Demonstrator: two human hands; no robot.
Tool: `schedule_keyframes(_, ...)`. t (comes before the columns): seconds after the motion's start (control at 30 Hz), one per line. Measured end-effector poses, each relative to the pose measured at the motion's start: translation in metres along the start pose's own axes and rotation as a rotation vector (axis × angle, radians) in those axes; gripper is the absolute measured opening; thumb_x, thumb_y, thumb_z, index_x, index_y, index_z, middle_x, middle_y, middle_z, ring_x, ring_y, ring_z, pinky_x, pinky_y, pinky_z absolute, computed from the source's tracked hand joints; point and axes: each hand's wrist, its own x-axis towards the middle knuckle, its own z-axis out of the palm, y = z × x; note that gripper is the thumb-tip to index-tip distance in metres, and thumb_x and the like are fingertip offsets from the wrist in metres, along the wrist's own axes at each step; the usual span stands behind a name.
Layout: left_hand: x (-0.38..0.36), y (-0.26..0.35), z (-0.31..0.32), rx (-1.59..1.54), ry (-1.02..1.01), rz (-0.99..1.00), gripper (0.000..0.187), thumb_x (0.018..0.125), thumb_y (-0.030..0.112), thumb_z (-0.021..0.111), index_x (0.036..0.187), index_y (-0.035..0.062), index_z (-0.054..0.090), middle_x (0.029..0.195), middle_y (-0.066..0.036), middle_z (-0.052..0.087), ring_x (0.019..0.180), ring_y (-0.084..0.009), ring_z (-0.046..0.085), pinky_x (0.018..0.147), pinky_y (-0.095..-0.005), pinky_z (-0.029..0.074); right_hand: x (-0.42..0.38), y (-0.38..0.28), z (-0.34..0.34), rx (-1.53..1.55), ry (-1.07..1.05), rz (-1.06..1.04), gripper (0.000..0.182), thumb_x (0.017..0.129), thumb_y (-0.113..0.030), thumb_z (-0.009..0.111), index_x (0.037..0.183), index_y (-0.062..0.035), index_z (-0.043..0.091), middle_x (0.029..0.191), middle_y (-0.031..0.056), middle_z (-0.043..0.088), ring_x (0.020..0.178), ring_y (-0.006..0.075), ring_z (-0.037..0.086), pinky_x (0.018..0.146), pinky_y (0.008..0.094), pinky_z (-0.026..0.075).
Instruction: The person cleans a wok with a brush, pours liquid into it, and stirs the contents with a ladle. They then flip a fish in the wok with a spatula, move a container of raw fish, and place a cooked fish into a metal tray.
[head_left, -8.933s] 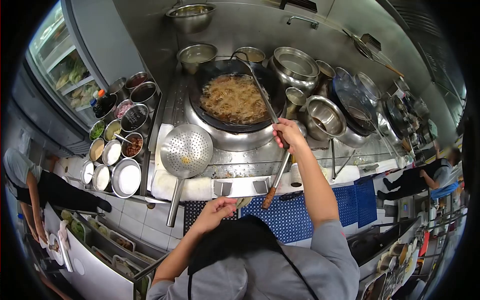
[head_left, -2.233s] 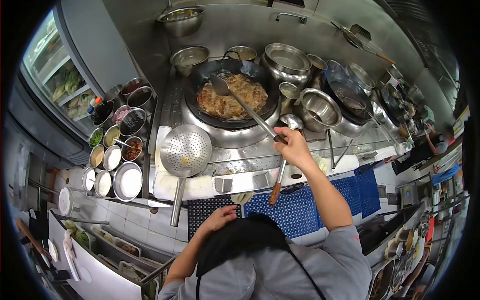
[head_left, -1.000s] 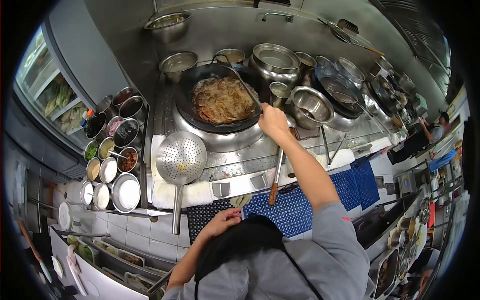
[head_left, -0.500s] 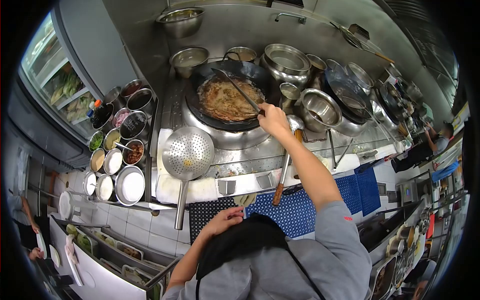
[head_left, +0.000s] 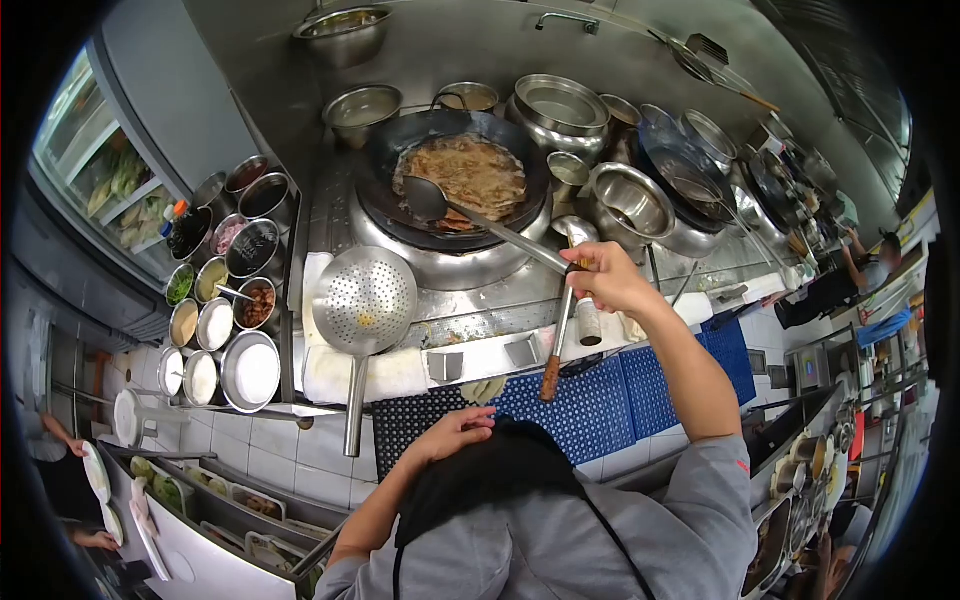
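Observation:
My right hand [head_left: 606, 277] is closed on the handle of a long metal ladle [head_left: 427, 199]. The ladle's dark bowl rests at the front left inside a black wok [head_left: 375, 180]. Browned food [head_left: 468, 172] in bubbling liquid fills the middle of the wok. My left hand [head_left: 455, 434] is near my body, its fingers slightly bent and nothing visible in it. A perforated skimmer [head_left: 364, 300] lies on the counter edge left of the wok. A second ladle [head_left: 558, 345] with a wooden handle lies beneath my right forearm's side of the counter.
Metal containers of ingredients [head_left: 252, 370] stand at the left. Steel pots [head_left: 562, 105] and a bowl [head_left: 632, 200] surround the wok's back and right. Another wok [head_left: 685, 165] sits farther right. A person [head_left: 850, 285] stands at the far right; another person's hand [head_left: 98, 540] shows at lower left.
My right hand has moved right and toward my body, drawing the ladle back. Its bowl has moved from the wok's back edge to the front left. My left hand has barely moved.

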Motion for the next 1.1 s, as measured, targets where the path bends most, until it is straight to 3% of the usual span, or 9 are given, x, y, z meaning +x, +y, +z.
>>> schedule_keyframes(0.1, 0.002, 0.0, 0.001, -0.01, -0.003, -0.024, 0.054, 0.092, 0.013, 0.065, 0.141, 0.004, 0.046, 0.124, -0.014, 0.061, 0.114, -0.0162, 0.056, 0.1, -0.0294, 0.044, -0.007, -0.001, -0.012, -0.046, 0.038, 0.028, 0.043, 0.082, -0.008, 0.066, 0.123, 0.0016, 0.06, 0.071, 0.0041, 0.063, 0.054, 0.0092, 0.053, 0.043, 0.025, 0.037)
schedule_keyframes(0.2, 0.002, -0.001, 0.001, 0.011, 0.007, -0.024, 0.054, 0.092, 0.013, 0.065, 0.141, 0.0034, 0.046, 0.125, -0.015, 0.06, 0.114, -0.0165, 0.056, 0.1, -0.0297, 0.044, -0.011, 0.011, -0.024, -0.215, 0.113, -0.1, 0.041, 0.079, -0.008, 0.067, 0.119, 0.0039, 0.063, 0.076, 0.0051, 0.065, 0.058, 0.0103, 0.055, 0.046, 0.0264, 0.038)
schedule_keyframes(0.33, -0.006, -0.002, -0.001, 0.014, 0.028, 0.01, 0.054, 0.092, 0.012, 0.065, 0.141, 0.0021, 0.045, 0.126, -0.015, 0.06, 0.115, -0.0169, 0.056, 0.1, -0.0296, 0.044, -0.033, 0.0, -0.048, -0.153, 0.123, -0.036, 0.042, 0.078, -0.008, 0.065, 0.119, 0.0008, 0.064, 0.077, 0.0068, 0.065, 0.058, 0.0089, 0.054, 0.049, 0.0274, 0.04)
schedule_keyframes(0.47, -0.012, -0.005, 0.0, -0.02, 0.053, 0.014, 0.054, 0.092, 0.011, 0.064, 0.142, 0.0018, 0.044, 0.125, -0.015, 0.061, 0.115, -0.0167, 0.056, 0.1, -0.0293, 0.044, -0.016, 0.004, -0.042, -0.385, 0.298, -0.184, 0.042, 0.077, -0.014, 0.067, 0.118, -0.0068, 0.066, 0.084, 0.0118, 0.07, 0.072, 0.0211, 0.066, 0.066, 0.0334, 0.049)
schedule_keyframes(0.5, -0.014, -0.004, 0.0, -0.028, 0.056, 0.016, 0.054, 0.092, 0.011, 0.064, 0.142, 0.0019, 0.044, 0.125, -0.014, 0.061, 0.115, -0.0166, 0.056, 0.099, -0.0291, 0.044, 0.001, 0.006, -0.032, -0.494, 0.343, -0.264, 0.041, 0.078, -0.017, 0.068, 0.118, -0.0094, 0.066, 0.09, 0.0156, 0.07, 0.084, 0.0292, 0.068, 0.078, 0.0373, 0.051)
schedule_keyframes(0.6, -0.013, 0.002, 0.002, 0.037, 0.071, 0.016, 0.054, 0.093, 0.011, 0.064, 0.142, 0.0022, 0.044, 0.126, -0.014, 0.061, 0.115, -0.0163, 0.056, 0.1, -0.0284, 0.044, 0.038, -0.005, 0.004, -0.569, 0.383, -0.272, 0.039, 0.079, -0.014, 0.064, 0.117, -0.0088, 0.066, 0.092, 0.0195, 0.069, 0.09, 0.0352, 0.067, 0.084, 0.0439, 0.051)
schedule_keyframes(0.7, -0.011, 0.004, 0.003, 0.015, 0.061, -0.006, 0.054, 0.093, 0.011, 0.064, 0.142, 0.0022, 0.044, 0.126, -0.014, 0.061, 0.116, -0.0164, 0.056, 0.1, -0.0278, 0.043, 0.096, 0.011, 0.04, -0.554, 0.461, -0.431, 0.038, 0.079, -0.012, 0.064, 0.117, -0.01, 0.066, 0.091, 0.0228, 0.068, 0.09, 0.0394, 0.066, 0.083, 0.0478, 0.052)
schedule_keyframes(0.8, -0.012, 0.001, 0.005, 0.033, 0.072, -0.007, 0.054, 0.092, 0.011, 0.064, 0.142, 0.0021, 0.044, 0.125, -0.014, 0.061, 0.116, -0.0162, 0.055, 0.1, -0.0278, 0.043, 0.128, 0.003, 0.071, -0.651, 0.417, -0.384, 0.036, 0.078, -0.01, 0.064, 0.114, -0.0105, 0.067, 0.089, 0.0252, 0.068, 0.088, 0.042, 0.066, 0.083, 0.0493, 0.051)
schedule_keyframes(1.1, -0.022, -0.003, 0.0, -0.052, 0.118, 0.018, 0.052, 0.094, 0.01, 0.061, 0.142, 0.0042, 0.044, 0.126, -0.012, 0.061, 0.116, -0.0143, 0.055, 0.101, -0.0284, 0.044, 0.082, -0.014, 0.052, -0.556, 0.261, -0.362, 0.042, 0.079, -0.01, 0.062, 0.12, -0.0118, 0.065, 0.09, 0.0265, 0.067, 0.088, 0.0431, 0.065, 0.085, 0.0498, 0.05)
